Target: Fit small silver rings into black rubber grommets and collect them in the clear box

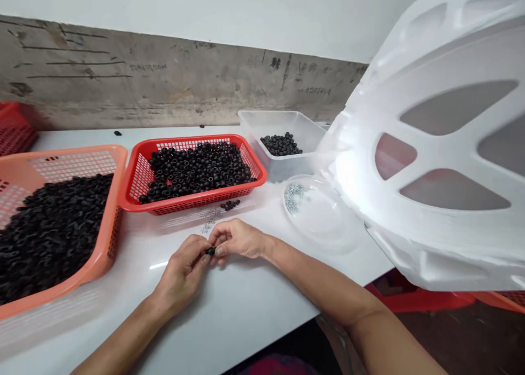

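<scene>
While pinched, black bead between both hands

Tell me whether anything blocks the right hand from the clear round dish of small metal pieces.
Nothing visible does: only white tabletop lies between the right hand, which is at the black bead, and the clear round dish.
</scene>
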